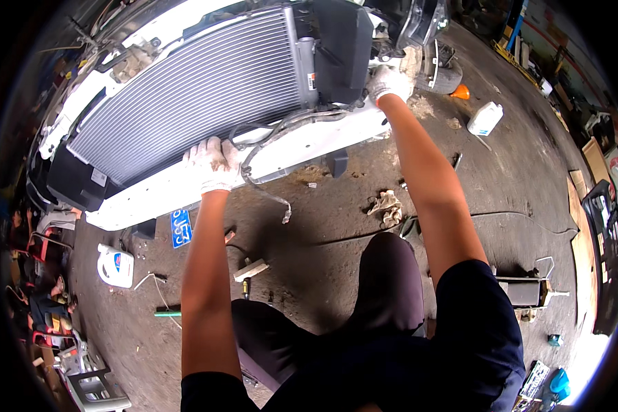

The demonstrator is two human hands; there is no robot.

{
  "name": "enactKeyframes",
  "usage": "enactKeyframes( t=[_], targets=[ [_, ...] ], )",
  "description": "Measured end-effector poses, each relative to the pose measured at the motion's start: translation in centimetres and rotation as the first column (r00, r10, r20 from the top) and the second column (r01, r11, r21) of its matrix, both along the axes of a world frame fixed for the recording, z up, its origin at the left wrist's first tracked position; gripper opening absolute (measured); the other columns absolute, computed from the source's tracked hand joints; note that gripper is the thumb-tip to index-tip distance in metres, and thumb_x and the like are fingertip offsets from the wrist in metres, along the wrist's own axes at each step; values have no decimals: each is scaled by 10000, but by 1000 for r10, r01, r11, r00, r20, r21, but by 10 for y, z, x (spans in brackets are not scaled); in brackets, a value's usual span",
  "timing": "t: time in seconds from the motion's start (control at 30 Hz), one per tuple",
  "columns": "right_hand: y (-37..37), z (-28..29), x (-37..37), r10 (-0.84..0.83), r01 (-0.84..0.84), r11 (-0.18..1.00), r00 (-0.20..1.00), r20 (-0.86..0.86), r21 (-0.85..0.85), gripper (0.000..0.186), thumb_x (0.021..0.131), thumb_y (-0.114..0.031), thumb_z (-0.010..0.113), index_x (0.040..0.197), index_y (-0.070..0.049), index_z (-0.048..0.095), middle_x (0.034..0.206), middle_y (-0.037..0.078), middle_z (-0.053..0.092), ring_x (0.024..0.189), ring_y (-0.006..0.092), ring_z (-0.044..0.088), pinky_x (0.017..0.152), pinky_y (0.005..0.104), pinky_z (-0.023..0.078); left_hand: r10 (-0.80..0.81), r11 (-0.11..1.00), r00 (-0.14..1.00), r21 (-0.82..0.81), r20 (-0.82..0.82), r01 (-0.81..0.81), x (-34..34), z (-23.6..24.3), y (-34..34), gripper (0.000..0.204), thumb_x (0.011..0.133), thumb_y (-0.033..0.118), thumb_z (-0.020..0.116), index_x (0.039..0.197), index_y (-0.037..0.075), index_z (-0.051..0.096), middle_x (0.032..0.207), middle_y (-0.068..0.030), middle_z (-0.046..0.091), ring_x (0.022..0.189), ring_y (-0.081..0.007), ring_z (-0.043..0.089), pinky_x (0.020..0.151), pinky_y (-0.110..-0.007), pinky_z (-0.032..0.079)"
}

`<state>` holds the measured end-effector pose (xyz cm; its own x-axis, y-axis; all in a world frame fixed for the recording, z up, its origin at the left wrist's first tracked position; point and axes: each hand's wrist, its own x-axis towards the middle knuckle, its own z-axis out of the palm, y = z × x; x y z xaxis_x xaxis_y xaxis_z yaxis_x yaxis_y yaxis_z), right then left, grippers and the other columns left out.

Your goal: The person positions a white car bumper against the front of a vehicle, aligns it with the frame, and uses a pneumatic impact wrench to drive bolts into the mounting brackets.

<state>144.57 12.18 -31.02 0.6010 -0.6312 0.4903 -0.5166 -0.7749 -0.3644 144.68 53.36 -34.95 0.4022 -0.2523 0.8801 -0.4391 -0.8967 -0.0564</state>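
Observation:
A long white bumper beam point(323, 139) crosses the front of a car, below a silver finned radiator point(199, 89). My left hand point(213, 163), in a whitish work glove, grips the beam's upper edge with bent fingers in front of the radiator's lower edge. A dark wiring harness point(250, 165) hangs over the beam just right of that hand, its loose connector dangling below. My right hand point(390, 84), gloved too, reaches to the beam's right end beside a black plastic panel point(336, 55). Its fingers are largely hidden among the parts there.
On the dirty floor are a white jug point(115, 266) at left, another white jug point(486, 119) at right, an orange funnel point(460, 92), a crumpled rag point(386, 208) and a blue plate point(180, 229). A cable point(522, 213) runs across the floor. A metal-framed part point(525, 292) lies at right.

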Motion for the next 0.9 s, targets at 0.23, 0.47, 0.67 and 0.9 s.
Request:
enactKeyframes(
  t=[0.23,0.47,0.67,0.9],
  targets=[
    [-12,2,7,1,-3,1000,994,-108,-13,449,859,-491,624,1134,-144,697,1089,174,672,1064,331,645,909,433,528,0,1000,1000,1,-12,0,-2,2,-3,240,800,311,594,683,101,597,708,-115,638,727,-313,610,779,-448,460],
    [-3,11,-1,23,-20,999,993,-113,27,398,874,-495,583,1131,-218,706,1131,145,691,1055,336,659,928,429,516,40,999,993,6,-109,-39,-2,-1,-3,216,827,306,594,751,107,632,779,-117,659,794,-318,616,801,-446,442],
    [-8,12,-3,83,-75,994,991,-108,80,486,867,-531,585,1111,-129,704,1211,148,622,1135,319,596,952,441,493,29,999,996,16,-90,-28,-2,2,-1,217,829,308,596,756,108,639,763,-115,657,785,-316,618,781,-448,449],
    [0,3,-14,84,-82,995,996,36,-50,396,889,-493,543,1074,-196,729,1178,106,668,1080,342,627,945,442,494,20,1000,997,25,-78,-19,-2,0,2,227,839,312,580,760,107,637,763,-115,658,784,-322,619,775,-449,450]
  ],
)
